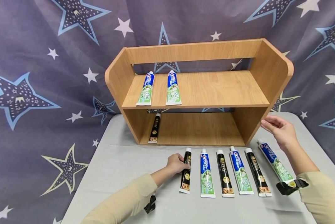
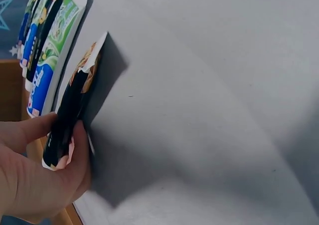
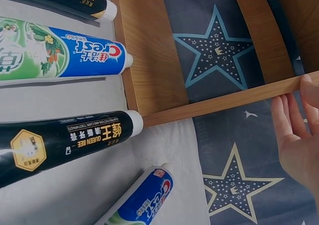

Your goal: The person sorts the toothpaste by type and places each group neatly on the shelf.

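My left hand (image 1: 175,164) pinches a black toothpaste tube (image 1: 186,174) near its capped end. In the left wrist view the tube (image 2: 75,98) sits between thumb and fingers, its crimped end above a shadow on the table. My right hand (image 1: 282,129) touches the right side panel of the wooden shelf (image 1: 264,77). Seen from the right wrist, the fingers (image 3: 286,117) lie fairly straight against the panel's outer face, with the thumb at its edge. On the upper board lie two blue-green Crest tubes (image 1: 146,89); a black tube (image 1: 154,129) lies on the lower board.
Right of the held tube, Crest tubes (image 1: 206,174) and black tubes (image 1: 225,174) alternate in a row before the shelf. The rightmost Crest tube (image 1: 275,161) lies slanted beside my right forearm. A star-patterned curtain (image 1: 58,130) hangs behind the grey-white table (image 1: 114,161).
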### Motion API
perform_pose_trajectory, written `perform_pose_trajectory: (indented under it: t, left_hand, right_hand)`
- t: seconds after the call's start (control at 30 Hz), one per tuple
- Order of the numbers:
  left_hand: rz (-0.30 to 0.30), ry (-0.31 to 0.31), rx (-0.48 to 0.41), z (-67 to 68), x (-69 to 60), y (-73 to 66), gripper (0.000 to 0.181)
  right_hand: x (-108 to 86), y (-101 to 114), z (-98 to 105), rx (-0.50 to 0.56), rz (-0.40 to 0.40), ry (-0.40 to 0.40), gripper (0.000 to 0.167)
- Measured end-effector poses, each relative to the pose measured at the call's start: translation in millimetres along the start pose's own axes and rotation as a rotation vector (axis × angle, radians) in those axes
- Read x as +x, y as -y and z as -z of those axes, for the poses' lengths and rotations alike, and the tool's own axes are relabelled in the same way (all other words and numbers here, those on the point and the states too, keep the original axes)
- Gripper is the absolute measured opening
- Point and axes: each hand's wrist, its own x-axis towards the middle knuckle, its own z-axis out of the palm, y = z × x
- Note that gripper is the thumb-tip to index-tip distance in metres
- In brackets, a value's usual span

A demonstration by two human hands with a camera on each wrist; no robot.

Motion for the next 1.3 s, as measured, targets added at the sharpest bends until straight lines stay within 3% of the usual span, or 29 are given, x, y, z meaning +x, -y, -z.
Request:
perform_pose_trajectory:
  t: [0.07, 0.1, 0.23, 0.43, 0.5, 0.57, 0.73, 0.87, 0.97, 1.17, 1.3]
  left_hand:
    - [0.020, 0.012, -0.019, 2.2, 0.4, -0.8, 0.029]
    - [0.032, 0.017, -0.022, 3.4, 0.5, -1.3, 0.029]
    - [0.079, 0.047, -0.046, 9.2, 1.2, -2.6, 0.027]
    - [0.148, 0.155, -0.161, 17.8, 4.4, -2.5, 0.024]
    - [0.159, 0.183, -0.186, 20.3, 6.5, -1.5, 0.024]
    - [0.169, 0.204, -0.201, 23.0, 8.8, -0.5, 0.024]
    - [0.195, 0.236, -0.213, 29.9, 14.7, 1.0, 0.025]
    - [0.210, 0.251, -0.204, 34.8, 18.6, 0.3, 0.024]
    - [0.216, 0.255, -0.197, 37.8, 21.5, -1.1, 0.024]
    - [0.218, 0.256, -0.250, 41.7, 29.6, -4.0, 0.023]
    - [0.227, 0.252, -0.274, 44.4, 34.7, -5.6, 0.024]
  right_hand:
    - [5.3, -8.4, 9.1, -0.040, 0.026, 0.002, 0.026]
    - [-2.6, 1.8, -7.2, -0.091, 0.036, -0.020, 0.027]
    - [-8.1, 10.6, -20.6, -0.135, 0.019, -0.036, 0.026]
    - [14.0, -20.4, 21.6, -0.155, 0.016, -0.054, 0.033]
    - [14.3, -21.2, 21.7, -0.151, 0.002, -0.092, 0.034]
    - [6.3, -10.1, 6.8, -0.167, 0.006, -0.097, 0.032]
    - [-31.8, 42.8, -62.5, -0.131, -0.006, -0.071, 0.022]
    - [-43.0, 57.9, -81.8, -0.103, -0.035, -0.090, 0.027]
    - [-39.0, 51.4, -72.8, -0.135, -0.015, -0.080, 0.023]
    - [-20.4, 24.6, -36.1, -0.157, 0.032, -0.052, 0.024]
    - [-18.5, 24.7, -36.7, -0.164, 0.008, -0.073, 0.024]
